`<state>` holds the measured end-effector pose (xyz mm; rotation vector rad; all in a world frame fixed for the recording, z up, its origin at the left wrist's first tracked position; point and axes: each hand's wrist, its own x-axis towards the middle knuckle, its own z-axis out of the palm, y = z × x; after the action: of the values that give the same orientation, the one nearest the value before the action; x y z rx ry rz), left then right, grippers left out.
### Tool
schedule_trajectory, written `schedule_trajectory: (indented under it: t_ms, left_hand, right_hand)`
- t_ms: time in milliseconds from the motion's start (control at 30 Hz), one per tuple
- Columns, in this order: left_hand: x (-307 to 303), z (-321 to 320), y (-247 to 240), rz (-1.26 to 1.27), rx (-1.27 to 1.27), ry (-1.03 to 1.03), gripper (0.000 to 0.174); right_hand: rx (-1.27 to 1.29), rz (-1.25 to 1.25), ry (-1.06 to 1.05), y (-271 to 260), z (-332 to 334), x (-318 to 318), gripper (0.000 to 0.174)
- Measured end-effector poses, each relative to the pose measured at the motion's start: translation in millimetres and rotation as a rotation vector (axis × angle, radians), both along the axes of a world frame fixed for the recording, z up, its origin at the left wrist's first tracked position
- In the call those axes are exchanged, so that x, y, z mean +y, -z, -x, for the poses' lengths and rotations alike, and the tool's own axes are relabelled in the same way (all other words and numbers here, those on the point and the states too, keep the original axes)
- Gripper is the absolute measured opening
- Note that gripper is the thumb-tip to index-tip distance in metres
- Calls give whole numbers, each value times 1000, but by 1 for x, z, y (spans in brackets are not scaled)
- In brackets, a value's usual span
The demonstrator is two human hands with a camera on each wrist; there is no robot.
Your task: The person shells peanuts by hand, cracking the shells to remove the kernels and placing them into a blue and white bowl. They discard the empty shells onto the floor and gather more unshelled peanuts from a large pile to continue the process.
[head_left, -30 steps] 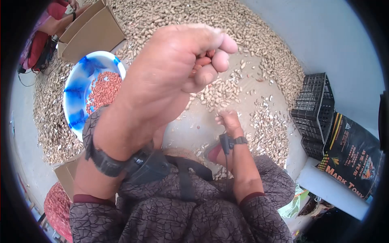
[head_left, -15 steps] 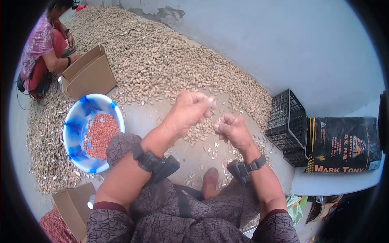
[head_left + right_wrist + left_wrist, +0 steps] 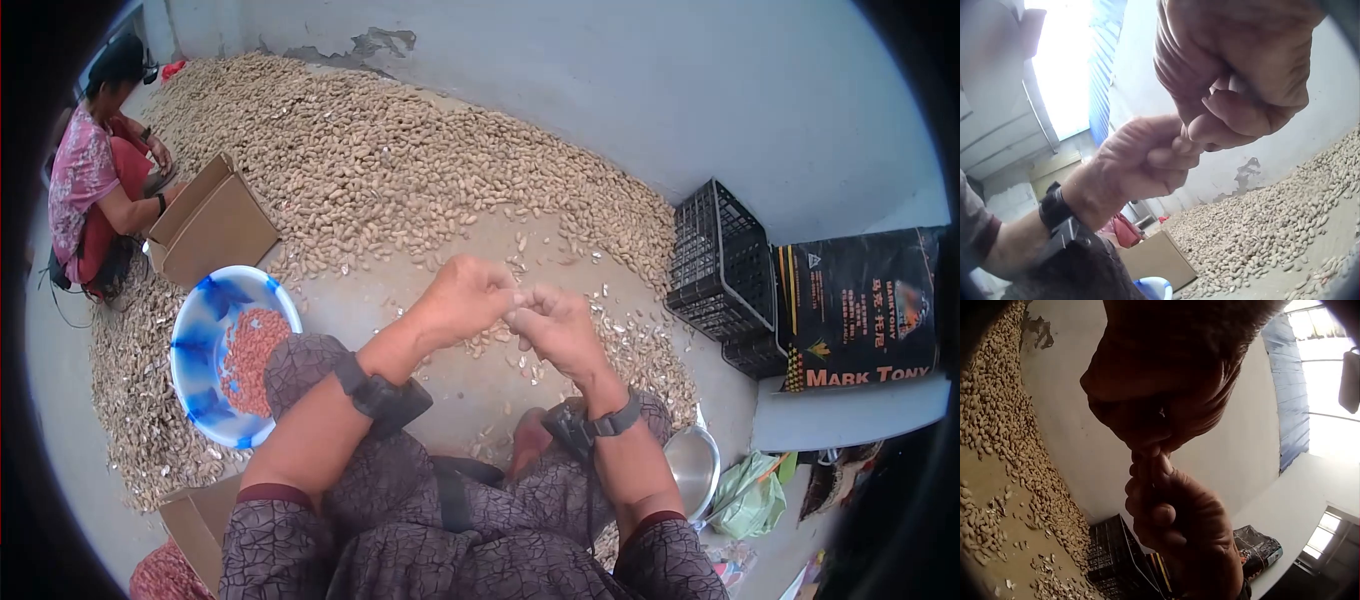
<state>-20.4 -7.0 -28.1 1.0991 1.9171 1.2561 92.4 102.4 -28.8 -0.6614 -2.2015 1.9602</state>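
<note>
In the head view my left hand (image 3: 462, 303) and right hand (image 3: 562, 335) meet at the fingertips, above the floor in front of me. The fingers of both are curled, thumbs against forefingers, pinching at a small thing, apparently a peanut, which the fingers almost wholly hide. The left wrist view shows the left hand's fingertips right at those of the right hand (image 3: 1179, 525). Below the hands lie loose unshelled peanuts (image 3: 485, 345) and broken shells (image 3: 640, 355). To the left, a blue and white basin (image 3: 186, 345) holds shelled reddish peanut kernels (image 3: 255, 350).
A large heap of unshelled peanuts (image 3: 400, 180) runs along the wall (image 3: 600, 80). At left, a person (image 3: 95, 190) squats by a cardboard box (image 3: 225, 230). Black crates (image 3: 722, 260), a black printed sack (image 3: 860, 320), a metal bowl (image 3: 693, 465) and a green bag (image 3: 750, 505) are at right.
The left hand, raised near the camera with reddish kernels in its curled fingers, has come down to the right hand. The right hand has risen, and their fingertips now meet.
</note>
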Motion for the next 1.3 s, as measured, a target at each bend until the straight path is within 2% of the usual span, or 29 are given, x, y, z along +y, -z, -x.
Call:
schedule_trajectory:
  t_ms: [100,233,300,333,400,467,533,633,733,800,833,900,933,1000,1133,1233,1300]
  left_hand:
    - [9,4,9,-183,-207,-73,15]
    - [20,-6,12,-275,-205,-117,17]
    - [23,-12,6,-378,-420,-124,14]
    - [24,-13,4,-379,-412,-115,14]
    - [24,-17,2,-442,-452,-122,14]
    - [25,-20,2,-468,-442,-120,13]
    - [26,-23,3,-547,-645,-157,12]
    - [26,-20,6,-569,-787,-138,13]
    - [31,-18,12,-572,-845,-164,14]
    - [34,-18,11,-552,-866,-181,14]
    - [34,-18,11,-532,-887,-197,14]
    - [36,-17,13,-465,-832,-199,15]
    - [38,-16,13,-401,-773,-197,16]
    - [38,-14,14,-334,-726,-213,17]
    - [38,-14,10,-237,-655,-216,19]
    - [35,-17,7,-262,-538,-170,19]
    - [37,-21,12,-320,-560,-185,19]
  right_hand:
    - [18,82,9,-7,0,8,12]
    - [85,134,36,-8,-7,14,12]
    - [199,239,74,-11,-9,15,11]
    - [209,237,80,-11,-8,16,11]
    - [304,417,98,-9,-8,16,10]
    - [329,486,105,-8,-8,17,10]
    - [349,557,108,-6,-6,17,10]
    - [383,661,129,-3,-2,17,11]
    - [378,595,154,-5,3,17,10]
    - [285,351,234,-7,6,16,8]
    - [283,351,233,-6,7,14,8]
    - [304,68,316,-3,10,9,6]
    - [300,71,316,2,12,9,6]
    - [382,-340,383,11,14,9,5]
    - [358,-433,384,4,10,9,6]
    - [381,-354,363,4,9,10,7]
    - [384,-318,369,4,10,10,4]
